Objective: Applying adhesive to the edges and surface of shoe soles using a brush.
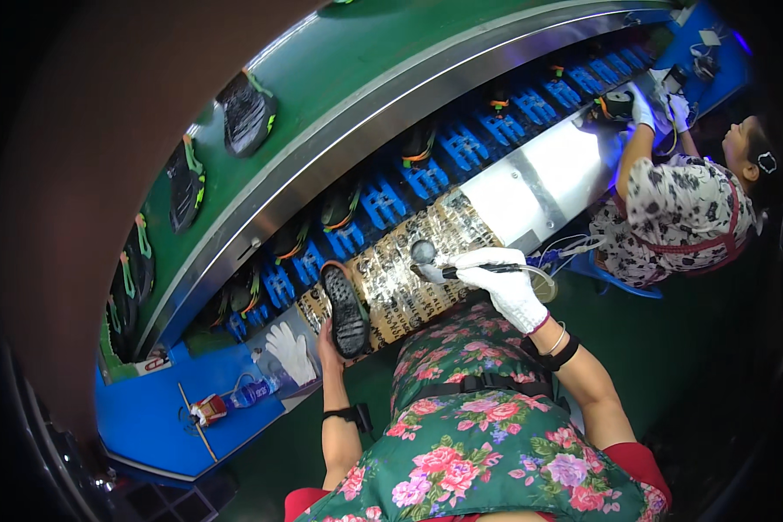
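In the middle of the frame, left of centre, the bare left hand (329, 346) is closed on the edge of a dark sole (348, 317), which stands lengthwise at the near side of a ledge (400, 296); the hand grips from the side and underneath, probably so that the hollow, ribbed face stays uncovered. The sole is long and rounded, with a reddish rim at its top end. Right of it, the gloved right hand (506, 287) is clamped around a slim black tool (451, 272), pen-fashion, presumably for fine control, while a clear bendy tube (539, 277) loops by the wrist. The tool's tip is near a round grey piece (423, 251). Brown cardboard under glossy, wrinkled tape covers this stretch of ledge, perhaps to shield the smooth metal seen further right. A limp white knitted glove (291, 352) lies at lower left. Beyond, blue slatted supports (383, 204) line the trough, and dark shoes (246, 113) rest spaced apart on the green belt (357, 61), upper left.
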{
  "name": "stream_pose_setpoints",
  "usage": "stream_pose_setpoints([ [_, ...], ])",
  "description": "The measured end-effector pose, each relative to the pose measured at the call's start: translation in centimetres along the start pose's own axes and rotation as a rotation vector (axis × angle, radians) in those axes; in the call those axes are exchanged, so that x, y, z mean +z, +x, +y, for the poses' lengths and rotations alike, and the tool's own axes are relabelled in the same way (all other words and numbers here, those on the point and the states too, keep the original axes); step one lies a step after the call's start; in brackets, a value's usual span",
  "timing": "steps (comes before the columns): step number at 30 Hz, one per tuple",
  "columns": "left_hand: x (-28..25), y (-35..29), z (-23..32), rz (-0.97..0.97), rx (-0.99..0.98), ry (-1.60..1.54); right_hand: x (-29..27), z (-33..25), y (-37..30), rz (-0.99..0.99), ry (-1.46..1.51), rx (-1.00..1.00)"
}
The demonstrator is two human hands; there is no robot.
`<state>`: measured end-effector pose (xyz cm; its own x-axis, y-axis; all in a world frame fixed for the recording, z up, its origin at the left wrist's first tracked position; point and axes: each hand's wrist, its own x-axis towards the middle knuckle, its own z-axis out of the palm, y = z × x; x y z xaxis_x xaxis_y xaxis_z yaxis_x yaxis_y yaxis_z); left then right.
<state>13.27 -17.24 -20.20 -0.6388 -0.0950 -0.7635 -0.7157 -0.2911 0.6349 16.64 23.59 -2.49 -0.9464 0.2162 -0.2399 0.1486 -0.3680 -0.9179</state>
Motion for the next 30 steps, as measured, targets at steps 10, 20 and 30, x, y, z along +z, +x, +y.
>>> stream_pose_setpoints([
  [10,17.6,-6.8,8.0,-0.205,0.373,0.127,-2.3,-7.6,-0.3,0.287,0.195,-0.146],
  [20,47.4,-8.5,26.8,-0.797,0.688,0.249,-7.8,-12.6,-3.1,0.39,-0.405,-0.407],
  [30,60.1,-0.6,37.5,-0.469,0.841,0.839,-13.1,-11.3,-6.2,0.501,-0.443,-0.435],
])
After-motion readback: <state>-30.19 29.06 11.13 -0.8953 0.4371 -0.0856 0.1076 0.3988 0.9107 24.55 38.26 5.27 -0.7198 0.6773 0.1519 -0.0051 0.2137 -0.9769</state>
